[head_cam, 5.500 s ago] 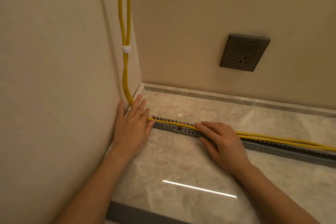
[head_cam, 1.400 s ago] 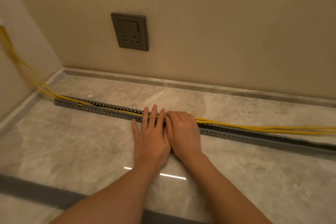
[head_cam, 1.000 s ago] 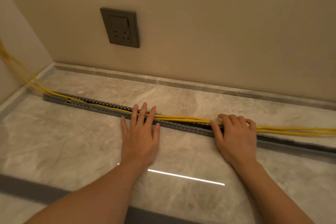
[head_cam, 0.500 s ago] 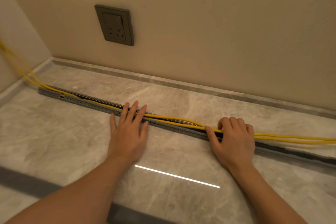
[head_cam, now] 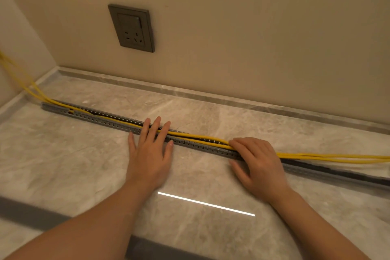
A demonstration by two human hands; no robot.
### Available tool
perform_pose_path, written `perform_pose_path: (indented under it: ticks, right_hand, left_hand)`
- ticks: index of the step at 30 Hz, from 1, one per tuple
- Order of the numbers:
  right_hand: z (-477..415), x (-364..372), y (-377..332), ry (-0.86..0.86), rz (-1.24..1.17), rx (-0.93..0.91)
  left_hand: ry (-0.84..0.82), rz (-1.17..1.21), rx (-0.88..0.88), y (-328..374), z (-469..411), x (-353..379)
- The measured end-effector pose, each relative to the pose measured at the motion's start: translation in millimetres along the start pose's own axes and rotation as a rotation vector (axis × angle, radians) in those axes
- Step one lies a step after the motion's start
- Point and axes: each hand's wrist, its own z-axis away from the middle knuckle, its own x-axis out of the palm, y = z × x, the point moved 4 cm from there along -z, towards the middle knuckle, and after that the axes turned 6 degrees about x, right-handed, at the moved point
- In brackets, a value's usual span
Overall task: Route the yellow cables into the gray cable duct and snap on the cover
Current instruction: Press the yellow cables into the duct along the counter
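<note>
Marble floor: yellow cables are seated in gray cable duct from 9 o'clock to spread-fingered left hand; past curl-fingered right hand, routing and cover are outstanding.

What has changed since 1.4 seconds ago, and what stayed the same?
The right hand slid rightward along the gray cable duct, away from the left hand, and now grips the yellow cables there. The left hand stays flat on the cables.
</note>
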Motion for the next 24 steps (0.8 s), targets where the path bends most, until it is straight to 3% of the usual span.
perform_pose_path:
  ticks: [5, 24]
  right_hand:
    - [3, 11, -21, -0.261, 0.045, 0.063]
    - [-4, 11, -27, -0.325, -0.133, 0.191]
  left_hand:
    - [-0.004, -0.005, 0.005, 0, 0, 0]
    - [-0.011, -0.021, 0.012, 0, 0, 0]
